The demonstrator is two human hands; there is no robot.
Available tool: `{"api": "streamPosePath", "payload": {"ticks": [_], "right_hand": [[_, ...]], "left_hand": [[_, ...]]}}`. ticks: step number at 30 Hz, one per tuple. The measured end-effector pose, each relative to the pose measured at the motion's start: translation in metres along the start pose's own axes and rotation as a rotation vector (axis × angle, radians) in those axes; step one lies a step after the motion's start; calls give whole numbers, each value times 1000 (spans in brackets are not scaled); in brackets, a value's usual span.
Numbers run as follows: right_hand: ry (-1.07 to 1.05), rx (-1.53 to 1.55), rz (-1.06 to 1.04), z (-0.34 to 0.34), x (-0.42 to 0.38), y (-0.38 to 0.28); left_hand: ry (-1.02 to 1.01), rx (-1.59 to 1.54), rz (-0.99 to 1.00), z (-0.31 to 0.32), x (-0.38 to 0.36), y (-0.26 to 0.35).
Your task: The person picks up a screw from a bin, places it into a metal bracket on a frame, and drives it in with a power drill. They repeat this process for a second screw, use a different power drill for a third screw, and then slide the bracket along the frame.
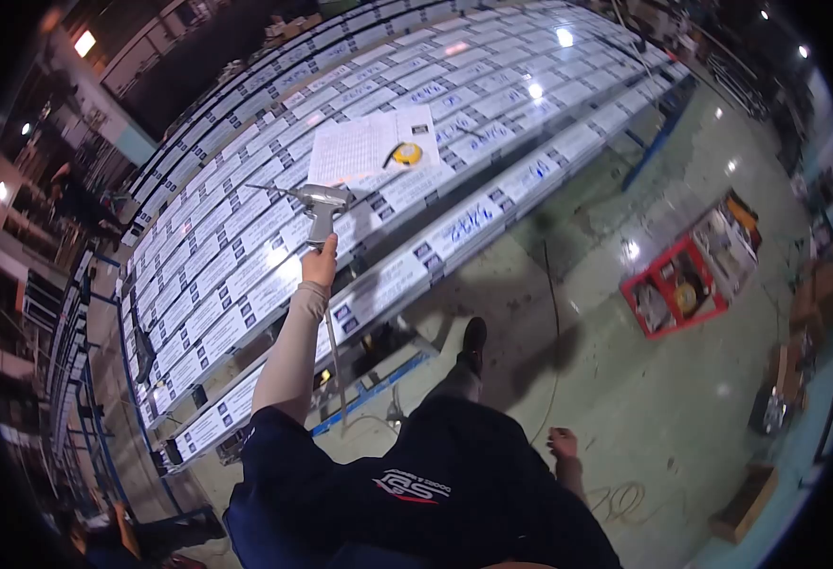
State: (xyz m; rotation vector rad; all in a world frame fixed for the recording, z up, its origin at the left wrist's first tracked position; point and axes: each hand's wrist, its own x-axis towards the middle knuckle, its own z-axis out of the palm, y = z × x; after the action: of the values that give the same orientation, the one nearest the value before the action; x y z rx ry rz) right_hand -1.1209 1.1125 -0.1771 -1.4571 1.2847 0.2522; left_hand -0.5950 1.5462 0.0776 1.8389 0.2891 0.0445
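Observation:
My left hand is closed around the grip of a silver pistol-shaped air drill. Its long thin bit points left over the rows of wrapped profiles, and a hose hangs from the grip. Lower right, my right hand hangs beside my body above the floor, fingers loosely bent, with no object visible in it. Beyond the drill, a printed paper sheet lies on the profiles. A yellow tape measure rests on the sheet's right part.
Along the near side runs a separate wrapped profile with blue handwriting, carried on a blue frame. A red toolbox stands on the floor at right. An air hose trails across the floor. Another person is at lower left.

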Motion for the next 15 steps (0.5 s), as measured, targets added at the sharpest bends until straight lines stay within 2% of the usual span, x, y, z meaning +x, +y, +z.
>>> {"api": "streamPosePath", "payload": {"ticks": [1, 3, 5, 6, 7, 8, 9, 10, 13, 15], "right_hand": [[-57, -11, -48, 22, 9, -28], [-103, 59, -164, 47, 15, -83], [-226, -193, -393, 46, 38, -122], [-252, -288, -381, 39, 49, -140], [-253, -185, -383, 33, 48, -162], [-263, -232, -238, 26, 44, -195], [-212, -281, -248, 15, 76, -188], [-160, -330, -256, 4, 112, -176], [-66, -442, -166, -21, 160, -207], [-66, -483, -158, -30, 197, -228]], "left_hand": [[8, -24, 12, 11, 35, -17], [48, 158, -13, 35, 70, -12], [-3, 698, 197, 54, 160, -91], [-109, 723, 204, 64, 161, -78], [93, 560, 27, 84, 153, -49], [35, 522, -127, 92, 158, -32], [124, 419, -82, 104, 157, -23], [119, 424, -109, 115, 174, -34], [129, 349, -178, 135, 186, -21], [174, 399, -200, 143, 196, -35]]}}
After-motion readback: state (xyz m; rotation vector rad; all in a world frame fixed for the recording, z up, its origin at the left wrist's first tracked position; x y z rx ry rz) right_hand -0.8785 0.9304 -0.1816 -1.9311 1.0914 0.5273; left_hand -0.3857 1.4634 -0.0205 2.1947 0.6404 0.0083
